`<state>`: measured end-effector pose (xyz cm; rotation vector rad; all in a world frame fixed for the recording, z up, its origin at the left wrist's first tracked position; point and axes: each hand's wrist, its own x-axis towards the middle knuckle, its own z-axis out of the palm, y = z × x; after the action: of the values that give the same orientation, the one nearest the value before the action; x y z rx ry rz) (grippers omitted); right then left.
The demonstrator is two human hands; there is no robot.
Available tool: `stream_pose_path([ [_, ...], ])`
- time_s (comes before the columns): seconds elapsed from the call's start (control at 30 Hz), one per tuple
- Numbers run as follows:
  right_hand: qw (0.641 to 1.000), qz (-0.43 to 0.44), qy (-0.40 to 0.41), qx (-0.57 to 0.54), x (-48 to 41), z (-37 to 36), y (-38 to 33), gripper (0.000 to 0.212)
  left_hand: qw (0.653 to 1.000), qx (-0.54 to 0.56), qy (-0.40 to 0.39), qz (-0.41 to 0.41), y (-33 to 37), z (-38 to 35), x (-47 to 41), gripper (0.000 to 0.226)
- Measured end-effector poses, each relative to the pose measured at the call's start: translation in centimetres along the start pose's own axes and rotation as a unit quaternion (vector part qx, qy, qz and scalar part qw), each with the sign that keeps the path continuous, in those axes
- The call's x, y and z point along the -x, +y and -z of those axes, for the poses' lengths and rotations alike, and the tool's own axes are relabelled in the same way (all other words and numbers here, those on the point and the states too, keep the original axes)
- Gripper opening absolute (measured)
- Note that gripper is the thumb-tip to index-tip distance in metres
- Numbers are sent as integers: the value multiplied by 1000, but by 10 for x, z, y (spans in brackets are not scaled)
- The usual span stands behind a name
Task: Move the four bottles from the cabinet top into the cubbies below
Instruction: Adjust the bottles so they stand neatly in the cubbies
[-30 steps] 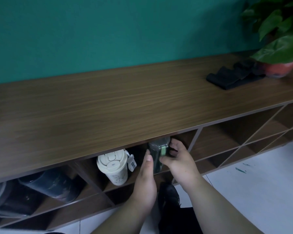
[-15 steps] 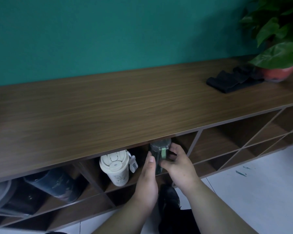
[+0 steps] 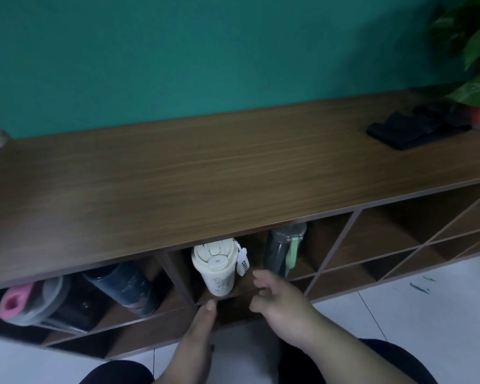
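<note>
Shadow under the cabinet top (image 3: 233, 173) hid the caps of the dark green bottle (image 3: 281, 252) and the cream bottle (image 3: 219, 268), which shared one cubby. Both hands hung empty in front, apart from them: left hand (image 3: 198, 332) flat, right hand (image 3: 281, 302) loosely curled.

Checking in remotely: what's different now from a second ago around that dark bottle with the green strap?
Both hands have let go of the dark bottle and drawn back toward the person: the right hand now hangs open in front of the cubby, the left hand lower, by the shelf edge. The bottle stays upright in its cubby beside the cream cup. The view has swung left; the black cloth is unmoved.
</note>
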<state>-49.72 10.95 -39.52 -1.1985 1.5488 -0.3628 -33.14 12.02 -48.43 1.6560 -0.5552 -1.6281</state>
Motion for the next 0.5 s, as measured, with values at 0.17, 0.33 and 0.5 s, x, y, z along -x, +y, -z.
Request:
stream_pose_path([
  [0.17,994,78,60,-54,-20,-20,-16,96,994,99,29,16,-2,26,-43,64],
  [0.33,985,113,98,-85,-26,-33,-28,71,995,58,-20,-84,23,29,-20,66],
  [0.5,982,140,91,-92,-24,-35,-35,63,970,-34,-138,-199,27,33,20,78],
])
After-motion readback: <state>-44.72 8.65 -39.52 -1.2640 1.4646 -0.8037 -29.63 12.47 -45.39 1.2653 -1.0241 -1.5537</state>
